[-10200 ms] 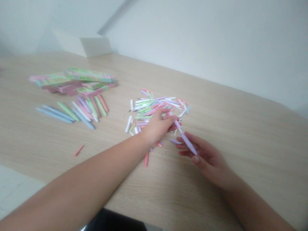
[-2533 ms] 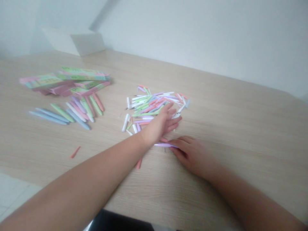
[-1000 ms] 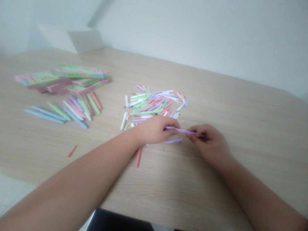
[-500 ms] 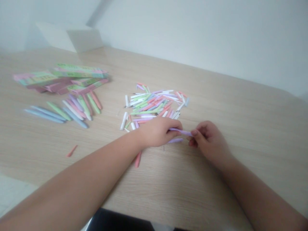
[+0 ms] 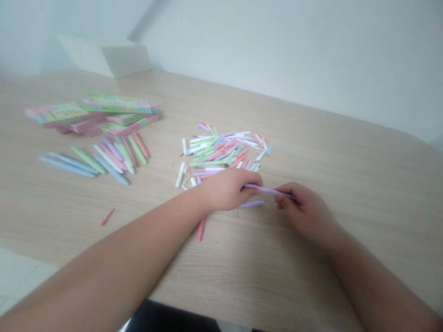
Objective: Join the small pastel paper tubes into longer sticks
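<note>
A slim purple pen part [image 5: 268,190] stretches between my two hands above the table. My left hand [image 5: 231,188] is closed around its left end, and my right hand [image 5: 302,207] pinches the right end between thumb and fingers. Just below my left hand a second purple piece [image 5: 252,203] lies on the wood. A coral pen piece [image 5: 200,229] sticks out from beneath my left forearm. Beyond my left hand spreads a pile of loose pen parts [image 5: 221,152] in white, green, purple, coral and blue; my hand and wrist cover its near edge.
On the left, several pastel pens [image 5: 86,160] lie side by side, with patterned pen boxes [image 5: 117,103] heaped behind them. A small coral piece [image 5: 107,216] lies near my left forearm. A white folded card or box [image 5: 126,60] stands at the back by the wall.
My right hand has shifted slightly right along the purple pen part, and its fingers now wrap further over that end. My left hand has hardly moved.
</note>
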`<state>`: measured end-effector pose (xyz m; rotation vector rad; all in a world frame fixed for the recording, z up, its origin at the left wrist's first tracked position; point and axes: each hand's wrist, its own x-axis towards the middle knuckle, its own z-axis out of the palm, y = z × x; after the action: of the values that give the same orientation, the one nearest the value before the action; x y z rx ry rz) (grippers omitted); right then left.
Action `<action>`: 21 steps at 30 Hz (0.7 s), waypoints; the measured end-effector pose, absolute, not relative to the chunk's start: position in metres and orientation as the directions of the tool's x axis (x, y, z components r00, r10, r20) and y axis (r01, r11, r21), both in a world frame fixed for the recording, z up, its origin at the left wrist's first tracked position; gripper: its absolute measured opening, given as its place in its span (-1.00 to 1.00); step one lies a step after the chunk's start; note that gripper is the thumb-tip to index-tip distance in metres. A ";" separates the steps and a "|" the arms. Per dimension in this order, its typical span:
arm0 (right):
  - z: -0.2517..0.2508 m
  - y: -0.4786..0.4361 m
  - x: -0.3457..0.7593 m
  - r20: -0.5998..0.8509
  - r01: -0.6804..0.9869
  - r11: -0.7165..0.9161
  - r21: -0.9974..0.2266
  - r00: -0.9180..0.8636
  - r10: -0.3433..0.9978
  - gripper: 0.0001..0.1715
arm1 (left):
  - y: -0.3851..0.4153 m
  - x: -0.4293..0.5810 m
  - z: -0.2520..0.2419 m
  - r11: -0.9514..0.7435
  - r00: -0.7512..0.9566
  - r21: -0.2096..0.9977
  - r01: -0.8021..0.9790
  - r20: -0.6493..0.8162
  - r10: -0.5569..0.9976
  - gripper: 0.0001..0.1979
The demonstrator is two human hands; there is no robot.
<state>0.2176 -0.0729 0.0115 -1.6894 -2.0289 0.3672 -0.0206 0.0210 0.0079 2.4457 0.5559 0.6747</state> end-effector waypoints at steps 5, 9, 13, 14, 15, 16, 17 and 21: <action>0.013 -0.076 0.214 0.092 0.821 0.150 -0.551 -0.118 0.989 -0.61 | 0.020 -0.020 0.010 -0.780 0.789 0.572 0.255 0.343 0.510 -0.76; 0.007 -0.078 0.215 0.210 0.814 0.204 -0.544 -0.104 0.972 -0.75 | 0.022 -0.020 0.008 -0.756 0.773 0.605 0.252 0.344 0.533 -0.78; 0.005 -0.078 0.220 0.253 0.842 0.299 -0.449 -0.201 0.946 -0.83 | 0.024 -0.021 0.006 -0.741 0.777 0.622 0.251 0.327 0.538 -0.79; 0.007 -0.078 0.221 0.238 0.850 0.298 -0.435 -0.211 0.948 -0.84 | 0.024 -0.021 0.006 -0.744 0.784 0.622 0.244 0.325 0.528 -0.78; 0.009 -0.078 0.222 0.224 0.858 0.289 -0.425 -0.210 0.952 -0.84 | 0.024 -0.021 0.006 -0.749 0.791 0.619 0.236 0.325 0.518 -0.78; 0.011 -0.077 0.223 0.199 0.865 0.275 -0.420 -0.208 0.958 -0.83 | 0.023 -0.021 0.006 -0.755 0.796 0.614 0.230 0.328 0.509 -0.78; 0.014 -0.077 0.223 0.170 0.870 0.261 -0.418 -0.208 0.963 -0.80 | 0.022 -0.021 0.006 -0.760 0.798 0.608 0.228 0.331 0.504 -0.78; 0.019 -0.075 0.223 0.091 0.873 0.228 -0.430 -0.209 0.974 -0.58 | 0.019 -0.020 0.007 -0.770 0.807 0.589 0.246 0.315 0.499 -0.78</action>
<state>0.2227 -0.0748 0.0192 -1.7137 -2.1663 0.4089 -0.0199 0.0193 0.0068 2.4545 0.5505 0.6294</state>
